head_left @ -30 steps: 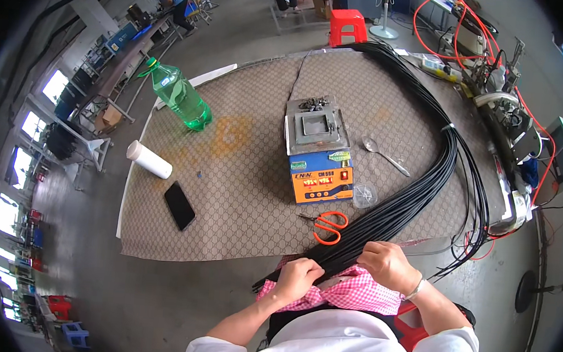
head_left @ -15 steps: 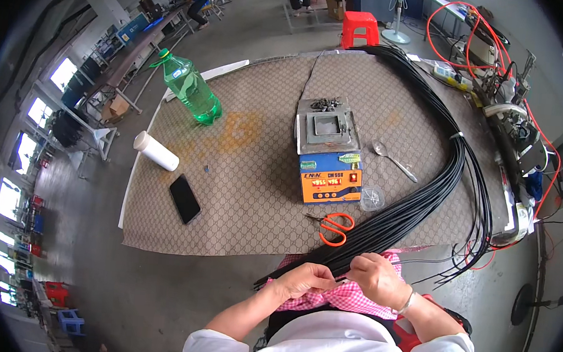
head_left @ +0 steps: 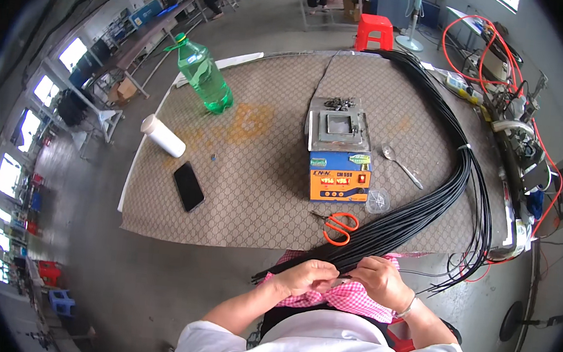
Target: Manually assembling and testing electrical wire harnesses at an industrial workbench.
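Note:
A thick bundle of black cables (head_left: 438, 201) runs from the far side of the table in a long curve down to my lap. My left hand (head_left: 305, 275) and my right hand (head_left: 382, 280) are close together over a pink checked cloth (head_left: 351, 299). Both pinch the near ends of the cables between their fingers. Orange-handled scissors (head_left: 340, 226) lie on the table just beyond my hands.
On the patterned table cover (head_left: 255, 174) stand an orange and blue box-shaped device (head_left: 338, 155), a spoon (head_left: 402, 166), a small clear dish (head_left: 378, 201), a black phone (head_left: 189, 186), a white roll (head_left: 162, 135) and a green bottle (head_left: 203, 74). Red wires (head_left: 477, 42) and gear crowd the right edge.
My hands have stayed on the cable ends over my lap, drawing a little closer together. The view has shifted slightly; nothing on the table moved.

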`<action>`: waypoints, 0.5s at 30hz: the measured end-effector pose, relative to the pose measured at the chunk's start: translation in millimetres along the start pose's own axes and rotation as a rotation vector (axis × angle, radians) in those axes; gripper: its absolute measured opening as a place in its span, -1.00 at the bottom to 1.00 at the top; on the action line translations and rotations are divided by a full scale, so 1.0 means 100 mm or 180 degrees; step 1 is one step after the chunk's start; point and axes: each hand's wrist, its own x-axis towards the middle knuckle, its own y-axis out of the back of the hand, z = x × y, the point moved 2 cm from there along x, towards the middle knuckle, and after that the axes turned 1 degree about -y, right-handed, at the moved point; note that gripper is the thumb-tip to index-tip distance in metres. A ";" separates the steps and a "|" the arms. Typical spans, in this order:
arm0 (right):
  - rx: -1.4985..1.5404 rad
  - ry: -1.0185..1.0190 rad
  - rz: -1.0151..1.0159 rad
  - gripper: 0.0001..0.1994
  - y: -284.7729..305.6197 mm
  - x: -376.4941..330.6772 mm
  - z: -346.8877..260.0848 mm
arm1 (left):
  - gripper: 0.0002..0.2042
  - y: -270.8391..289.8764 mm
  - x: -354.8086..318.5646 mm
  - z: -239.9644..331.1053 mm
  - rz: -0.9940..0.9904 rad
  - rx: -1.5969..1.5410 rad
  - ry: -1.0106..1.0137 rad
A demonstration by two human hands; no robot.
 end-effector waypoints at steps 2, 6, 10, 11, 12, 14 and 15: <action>-0.0085 0.0069 0.0081 -0.88 0.01 0.04 -0.03 | -0.80 -0.01 0.00 0.04 -0.0126 -0.0503 0.0138; 0.0325 -0.0632 0.0580 -0.91 -0.04 -0.01 0.08 | -0.77 0.03 0.03 0.09 0.0586 -0.0784 -0.0526; 0.1304 -0.1746 0.0553 -0.92 -0.11 -0.09 0.23 | -0.83 -0.06 0.15 0.04 0.0791 -0.0986 -0.1143; 0.1492 -0.1863 0.0519 -0.93 -0.14 -0.11 0.24 | -0.79 -0.10 0.19 0.02 0.0704 -0.0738 -0.1198; 0.1679 -0.1982 0.0486 -0.93 -0.15 -0.11 0.23 | -0.80 -0.14 0.21 0.01 0.0789 -0.0578 -0.1285; 0.2041 -0.2182 0.0433 -0.92 -0.14 -0.10 0.22 | -0.83 -0.14 0.27 0.02 0.0900 -0.0639 -0.1322; 0.2220 -0.2264 0.0407 -0.92 -0.13 -0.10 0.23 | -0.84 -0.13 0.28 0.03 0.0956 -0.0669 -0.1339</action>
